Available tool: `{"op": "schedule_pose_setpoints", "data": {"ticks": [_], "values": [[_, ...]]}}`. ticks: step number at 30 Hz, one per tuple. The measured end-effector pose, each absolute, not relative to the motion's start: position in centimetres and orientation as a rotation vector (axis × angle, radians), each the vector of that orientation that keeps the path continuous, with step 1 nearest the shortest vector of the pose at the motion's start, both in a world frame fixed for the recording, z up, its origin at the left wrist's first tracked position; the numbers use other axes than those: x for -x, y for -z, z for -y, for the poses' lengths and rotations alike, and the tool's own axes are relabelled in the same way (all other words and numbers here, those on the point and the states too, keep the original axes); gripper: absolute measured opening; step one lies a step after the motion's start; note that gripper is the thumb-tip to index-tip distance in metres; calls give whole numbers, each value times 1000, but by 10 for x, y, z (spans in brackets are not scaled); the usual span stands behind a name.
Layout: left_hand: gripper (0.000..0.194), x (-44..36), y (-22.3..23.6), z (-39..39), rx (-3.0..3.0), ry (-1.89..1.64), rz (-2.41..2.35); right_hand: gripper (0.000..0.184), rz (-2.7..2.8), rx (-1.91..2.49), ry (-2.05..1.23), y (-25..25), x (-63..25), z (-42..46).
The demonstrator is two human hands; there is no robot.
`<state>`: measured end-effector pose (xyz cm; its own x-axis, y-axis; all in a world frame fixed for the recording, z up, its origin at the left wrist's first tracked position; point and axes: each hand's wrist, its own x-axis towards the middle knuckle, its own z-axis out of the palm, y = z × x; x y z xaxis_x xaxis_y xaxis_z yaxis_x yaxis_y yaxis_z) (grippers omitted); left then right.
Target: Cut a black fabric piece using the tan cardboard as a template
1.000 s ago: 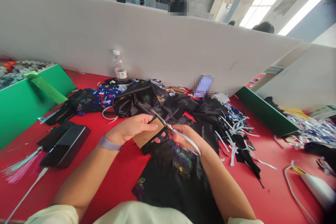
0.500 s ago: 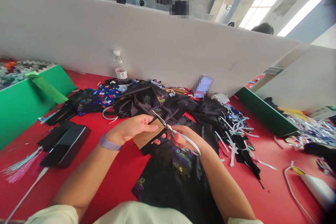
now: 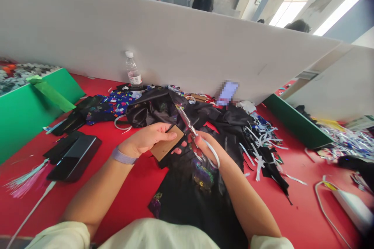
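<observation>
My left hand (image 3: 152, 139) pinches a brown cardboard piece (image 3: 166, 144) with its thumb on top; black fabric shows along the card's edges and beneath it. In my right hand (image 3: 204, 144) is a pair of scissors (image 3: 187, 120) with white handles and serrated-looking blades, pointing up and away. The blades stand just right of the card, apart from it. Under both hands spreads black shiny fabric (image 3: 187, 202) with glittery coloured patches. Parts of the right fingers are hidden behind the handles.
A water bottle (image 3: 134, 72) and a phone (image 3: 228, 92) stand by the grey partition (image 3: 175, 46). White strips (image 3: 258, 163) and scraps lie right. At left are a black device (image 3: 76, 159) with a cable, tassels (image 3: 29, 183) and a green divider (image 3: 35, 113).
The scissors have come away from the card's edge and swung to point more upward. The left hand still holds the card in nearly the same place.
</observation>
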<state>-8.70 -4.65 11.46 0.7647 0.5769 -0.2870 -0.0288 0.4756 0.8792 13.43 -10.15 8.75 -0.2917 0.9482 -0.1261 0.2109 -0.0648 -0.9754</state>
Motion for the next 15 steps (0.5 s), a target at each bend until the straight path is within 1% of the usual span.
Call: {"op": "schedule_pose_setpoints", "data": {"ticks": [3,6,10,15], "values": [[18,79,-112,45,-873,-647,-681,62,1330,1248,-1419,-78,-129,97],[19,72,-107,43,-718,-854,-736,51,1146,1236,-1439,-71,-121,95],[23,66,-100,43,-630,-939,-728,45,1041,1209,-1406,-66,-109,97],[22,56,-99,52,-612,-967,-731,45,1059,1182,-1345,-60,-100,98]]}}
